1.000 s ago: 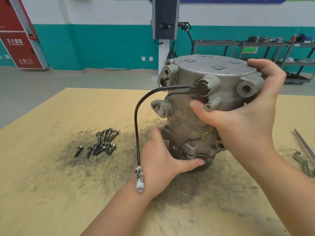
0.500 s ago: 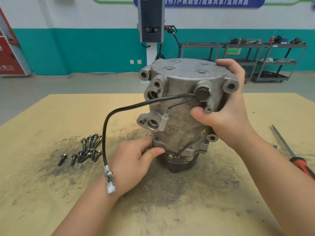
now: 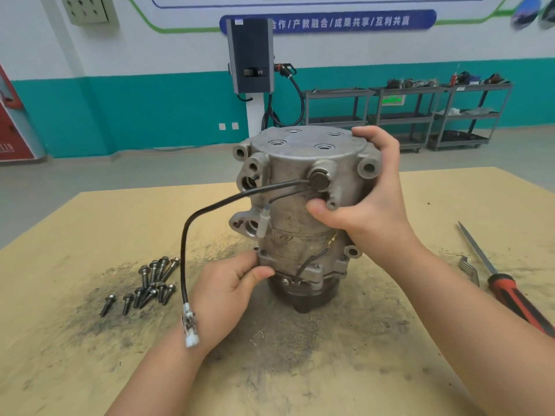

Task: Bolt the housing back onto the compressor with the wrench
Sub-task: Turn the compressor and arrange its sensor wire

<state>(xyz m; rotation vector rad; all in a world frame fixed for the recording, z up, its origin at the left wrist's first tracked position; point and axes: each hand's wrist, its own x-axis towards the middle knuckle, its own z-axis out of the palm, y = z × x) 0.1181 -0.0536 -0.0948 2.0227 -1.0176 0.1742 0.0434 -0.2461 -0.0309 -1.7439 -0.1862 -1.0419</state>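
Worktable [image 3: 90, 370], soot-stained plywood. Compressor [image 3: 303, 223], upright at centre; we judge its housing seated, every top hole unbolted, so bolting remains. Right hand [image 3: 369, 202]: fingers curled over the top rim, thumb pressing the side. Left hand [image 3: 225, 289]: fingers and thumb pinching the lower flange. Screwdriver [image 3: 510, 295], near the right edge; beside it a metal tool we cannot identify. Cable [image 3: 186, 235] drapes across our left wrist. Loose bolts [image 3: 147, 283], left of the compressor.

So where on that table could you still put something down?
Bare board lies along the near edge between the forearms, and far left behind the bolts. It is crowded around the compressor and right, by the screwdriver.
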